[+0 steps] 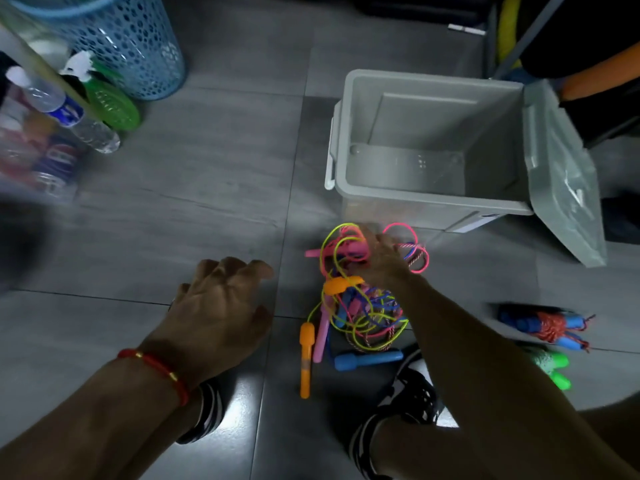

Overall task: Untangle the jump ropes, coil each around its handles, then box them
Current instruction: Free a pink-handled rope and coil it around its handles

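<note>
Grey floor tiles [214,174] fill the frame. At upper left stands a perforated blue plastic basket [121,39], with a clear plastic water bottle [65,109] and a green plastic paddle [110,102] below it. At lower centre-left the left hand [218,306] hovers with fingers loosely curled, holding nothing, just left of the tangle. The tangled bundle of neon plastic jump ropes [360,299] lies at centre, its long axis running from the lower frame up toward the box; orange, pink and blue handles protrude at its lower end. The right hand [384,261] is buried in the upper end of the tangle, gripping cord there, so it is the nearer hand. The open grey plastic storage box [429,199], apparently empty, sits directly above. At lower right lie a coiled blue-handled rope [550,327] and a green-handled rope [550,368], not yet boxed.
</note>
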Motion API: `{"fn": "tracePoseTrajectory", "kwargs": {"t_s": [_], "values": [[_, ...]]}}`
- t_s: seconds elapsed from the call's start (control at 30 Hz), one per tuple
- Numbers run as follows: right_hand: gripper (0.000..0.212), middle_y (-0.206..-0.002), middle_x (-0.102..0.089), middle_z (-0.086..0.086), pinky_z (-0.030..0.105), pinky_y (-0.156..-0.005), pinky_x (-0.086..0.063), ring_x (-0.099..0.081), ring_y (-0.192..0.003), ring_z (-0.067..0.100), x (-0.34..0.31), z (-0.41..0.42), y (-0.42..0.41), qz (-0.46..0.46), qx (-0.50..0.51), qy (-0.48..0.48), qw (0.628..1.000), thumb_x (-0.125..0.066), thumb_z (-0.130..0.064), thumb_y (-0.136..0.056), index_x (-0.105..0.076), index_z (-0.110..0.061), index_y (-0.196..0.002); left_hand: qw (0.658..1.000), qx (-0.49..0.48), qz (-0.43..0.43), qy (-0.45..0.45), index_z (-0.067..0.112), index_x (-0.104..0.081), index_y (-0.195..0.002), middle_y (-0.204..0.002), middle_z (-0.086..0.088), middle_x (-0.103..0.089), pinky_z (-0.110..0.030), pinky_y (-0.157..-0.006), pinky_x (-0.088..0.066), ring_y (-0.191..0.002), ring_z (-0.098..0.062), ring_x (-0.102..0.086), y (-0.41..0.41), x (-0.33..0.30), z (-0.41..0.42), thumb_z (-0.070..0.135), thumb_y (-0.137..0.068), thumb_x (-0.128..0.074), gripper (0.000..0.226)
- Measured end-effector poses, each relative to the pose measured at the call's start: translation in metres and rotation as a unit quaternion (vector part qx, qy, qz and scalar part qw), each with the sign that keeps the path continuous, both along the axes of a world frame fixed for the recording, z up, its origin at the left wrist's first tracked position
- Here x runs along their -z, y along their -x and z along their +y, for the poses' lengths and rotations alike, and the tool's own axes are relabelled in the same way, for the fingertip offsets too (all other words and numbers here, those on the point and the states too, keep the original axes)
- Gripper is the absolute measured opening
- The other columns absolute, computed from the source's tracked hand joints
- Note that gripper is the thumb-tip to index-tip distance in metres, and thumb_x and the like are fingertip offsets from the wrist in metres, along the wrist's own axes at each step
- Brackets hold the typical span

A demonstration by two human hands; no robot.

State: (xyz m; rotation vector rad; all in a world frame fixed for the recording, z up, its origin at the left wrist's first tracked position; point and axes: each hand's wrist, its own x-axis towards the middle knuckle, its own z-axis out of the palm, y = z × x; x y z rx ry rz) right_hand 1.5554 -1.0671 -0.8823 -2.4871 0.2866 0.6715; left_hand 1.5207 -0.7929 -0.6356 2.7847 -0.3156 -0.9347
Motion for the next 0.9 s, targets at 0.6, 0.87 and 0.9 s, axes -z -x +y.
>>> {"fn": "tracePoseTrajectory", "kwargs": {"t_s": [0.6,0.87,0.9], "values": [[0.061,-0.142,-0.056,0.012,0.038,-0.114,-0.036,-0.048,-0.134,0.028,-0.013,0.09,0.154,-0.183,-0.005,-0.148,0.972,-0.045,-0.022,-0.077,-0.06,-0.011,-0.135,0.989,0.122,0.071,-0.033,0.051,-0.04,-0.14,-0.136,0.003,-0.051,-0.049,-0.102,-0.043,-0.132,-0.032,-0.045,0.021,0.099,-0.002,0.082,-0.055,-0.036,0.091],[0.044,-0.115,-0.066,0.021,0.033,-0.093,-0.048,-0.063,-0.105,0.033,-0.006,0.019,0.092,-0.163,0.189,-0.141,0.958,-0.048,-0.013,-0.086,-0.066,-0.006,-0.126,0.977,0.009,0.149,0.151,0.01,-0.041,-0.148,-0.153,-0.011,-0.038,-0.042,-0.116,-0.034,-0.144,-0.029,-0.034,0.041,0.177,-0.051,0.06,-0.049,-0.048,0.112],[0.048,-0.115,-0.068,0.021,0.036,-0.096,-0.05,-0.065,-0.106,0.035,0.01,0.016,0.085,-0.139,0.148,-0.145,0.968,-0.046,-0.015,-0.084,-0.067,-0.006,-0.125,0.979,0.007,0.141,0.146,0.009,-0.042,-0.147,-0.152,-0.009,-0.039,-0.042,-0.117,-0.032,-0.145,-0.027,-0.032,0.04,0.177,-0.058,0.059,-0.05,-0.047,0.11]]}}
